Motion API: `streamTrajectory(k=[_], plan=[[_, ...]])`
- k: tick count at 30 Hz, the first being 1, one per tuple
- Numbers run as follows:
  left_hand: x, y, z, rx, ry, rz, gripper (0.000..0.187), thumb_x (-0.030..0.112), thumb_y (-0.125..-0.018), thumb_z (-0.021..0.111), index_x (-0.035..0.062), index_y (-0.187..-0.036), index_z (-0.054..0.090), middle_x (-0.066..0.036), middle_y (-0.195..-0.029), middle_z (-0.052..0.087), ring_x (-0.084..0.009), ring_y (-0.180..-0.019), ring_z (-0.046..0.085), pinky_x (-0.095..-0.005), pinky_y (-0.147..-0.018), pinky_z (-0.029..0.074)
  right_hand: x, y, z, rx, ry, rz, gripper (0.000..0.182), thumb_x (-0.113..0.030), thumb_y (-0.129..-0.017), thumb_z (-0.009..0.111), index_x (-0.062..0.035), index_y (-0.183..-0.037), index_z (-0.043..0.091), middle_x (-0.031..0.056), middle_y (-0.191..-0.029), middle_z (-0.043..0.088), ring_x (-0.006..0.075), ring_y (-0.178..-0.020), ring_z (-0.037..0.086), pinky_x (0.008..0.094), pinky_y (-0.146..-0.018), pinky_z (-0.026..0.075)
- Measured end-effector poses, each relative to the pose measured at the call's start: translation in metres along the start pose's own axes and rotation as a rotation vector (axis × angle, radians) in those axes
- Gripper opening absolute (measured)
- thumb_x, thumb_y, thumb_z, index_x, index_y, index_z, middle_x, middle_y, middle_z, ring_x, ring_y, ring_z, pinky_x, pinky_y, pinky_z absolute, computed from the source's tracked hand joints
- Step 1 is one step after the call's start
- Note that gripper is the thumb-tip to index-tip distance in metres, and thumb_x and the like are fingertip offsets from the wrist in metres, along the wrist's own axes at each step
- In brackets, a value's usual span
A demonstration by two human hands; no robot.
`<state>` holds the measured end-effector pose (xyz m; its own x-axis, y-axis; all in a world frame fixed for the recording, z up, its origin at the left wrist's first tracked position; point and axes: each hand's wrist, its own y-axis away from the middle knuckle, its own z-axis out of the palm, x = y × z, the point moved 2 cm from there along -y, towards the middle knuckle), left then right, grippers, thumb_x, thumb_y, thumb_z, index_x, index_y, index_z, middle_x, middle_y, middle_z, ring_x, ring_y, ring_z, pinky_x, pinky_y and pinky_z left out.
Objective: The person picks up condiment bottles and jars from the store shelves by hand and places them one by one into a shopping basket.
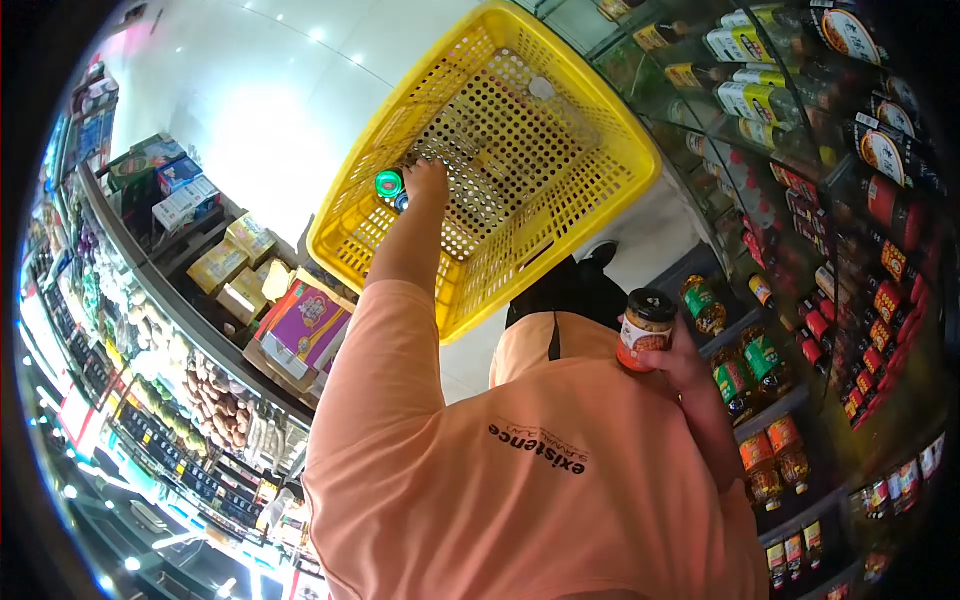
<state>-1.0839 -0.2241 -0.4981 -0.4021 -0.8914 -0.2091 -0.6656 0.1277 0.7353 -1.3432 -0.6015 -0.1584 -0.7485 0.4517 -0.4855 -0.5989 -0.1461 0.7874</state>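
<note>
"existence" print on orange shirt

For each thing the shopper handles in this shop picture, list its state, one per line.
Yellow basket: tilted; holds little besides the bottle.
Green-capped bottle: capped, in the basket, at the left hand.
Jar: lid on, upright, gripped by the right hand.
Shelf bottles: standing, capped.

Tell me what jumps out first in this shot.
The big yellow basket fills the top centre, with the left hand reaching into it beside a green-capped item. At right, the right hand holds a dark-lidded jar next to shelves of bottles.
</note>
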Motion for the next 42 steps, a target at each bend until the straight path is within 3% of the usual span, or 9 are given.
streamTrajectory(k=[5,9,11,14,19,24,31,37,42], plan=[[-0.004,0.041,-0.081,0.065,0.337,-0.007,0.047,0.025,-0.084,0.069,0.0103,-0.127,0.057,-0.020,-0.119,0.061,-0.0360,-0.113,0.061,-0.0501,-0.101,0.044,-0.009,-0.002,-0.003,-0.052,0.007,0.004,0.080,-0.011,-0.069,0.078,-0.0048,-0.137,0.038,0.0104,-0.122,0.057,0.0207,-0.111,0.059,0.0350,-0.096,0.049],[-0.012,0.098,-0.120,0.322,0.870,0.204,0.064,0.019,-0.071,0.082,0.0055,-0.128,0.055,-0.017,-0.119,0.063,-0.0329,-0.108,0.063,-0.0459,-0.094,0.052,-0.027,0.001,0.008,-0.087,-0.077,-0.074,0.079,-0.011,-0.069,0.078,-0.0051,-0.137,0.036,0.0105,-0.120,0.057,0.0213,-0.108,0.060,0.0354,-0.093,0.052],[0.001,0.136,-0.134,0.068,1.696,0.354,0.068,0.012,-0.071,0.083,0.0042,-0.131,0.052,-0.011,-0.115,0.063,-0.0240,-0.107,0.063,-0.0388,-0.093,0.052,-0.037,0.002,0.010,-0.105,-0.046,-0.109,0.079,-0.011,-0.069,0.078,-0.0053,-0.136,0.036,0.0105,-0.119,0.057,0.0212,-0.107,0.061,0.0356,-0.092,0.053],[0.021,0.208,-0.197,-0.019,2.055,0.528,0.075,0.001,-0.069,0.079,0.0042,-0.136,0.046,-0.008,-0.122,0.057,-0.0211,-0.111,0.059,-0.0350,-0.093,0.052,-0.045,0.004,0.011,-0.041,0.051,-0.299,0.080,-0.020,-0.067,0.080,-0.0032,-0.134,0.039,0.0131,-0.110,0.062,0.0250,-0.095,0.068,0.0385,-0.085,0.057],[0.064,0.290,-0.260,-0.124,2.405,0.759,0.085,0.017,-0.066,0.081,0.0085,-0.141,0.042,-0.009,-0.124,0.058,-0.0249,-0.113,0.059,-0.0409,-0.102,0.046,-0.076,0.033,0.017,-0.111,0.010,-0.380,0.076,-0.010,-0.069,0.078,-0.0050,-0.134,0.038,0.0096,-0.118,0.058,0.0195,-0.108,0.061,0.0353,-0.093,0.052],[0.119,0.343,-0.295,-0.448,2.641,1.062,0.087,0.036,-0.071,0.080,0.0110,-0.145,0.042,-0.015,-0.128,0.058,-0.0323,-0.114,0.059,-0.0431,-0.095,0.049,-0.096,0.069,0.007,-0.211,0.032,-0.456,0.074,-0.009,-0.070,0.078,-0.0051,-0.133,0.039,0.0092,-0.119,0.058,0.0190,-0.107,0.061,0.0355,-0.093,0.052],[0.203,0.409,-0.342,-0.645,2.796,1.098,0.079,0.058,-0.086,0.059,0.0097,-0.145,0.041,-0.017,-0.120,0.062,-0.0308,-0.097,0.060,-0.0433,-0.083,0.049,-0.103,0.118,-0.045,-0.245,0.083,-0.581,0.074,-0.006,-0.070,0.078,-0.0059,-0.133,0.038,0.0071,-0.119,0.056,0.0164,-0.109,0.057,0.0329,-0.094,0.049],[0.276,0.448,-0.353,-0.576,2.735,1.135,0.077,0.062,-0.088,0.054,0.0091,-0.143,0.044,-0.016,-0.116,0.064,-0.0300,-0.096,0.060,-0.0426,-0.083,0.048,-0.108,0.161,-0.106,-0.228,0.068,-0.641,0.069,-0.011,-0.074,0.077,-0.0059,-0.131,0.039,0.0065,-0.119,0.054,0.0155,-0.110,0.055,0.0321,-0.095,0.047],[0.330,0.474,-0.354,-0.533,2.719,1.255,0.087,0.069,-0.083,0.061,0.0084,-0.143,0.044,-0.012,-0.125,0.058,-0.0293,-0.100,0.060,-0.0414,-0.085,0.048,-0.111,0.194,-0.152,-0.247,-0.178,-0.646,0.051,-0.023,-0.090,0.063,-0.0072,-0.133,0.041,0.0089,-0.126,0.054,0.0192,-0.116,0.055,0.0355,-0.099,0.046]])
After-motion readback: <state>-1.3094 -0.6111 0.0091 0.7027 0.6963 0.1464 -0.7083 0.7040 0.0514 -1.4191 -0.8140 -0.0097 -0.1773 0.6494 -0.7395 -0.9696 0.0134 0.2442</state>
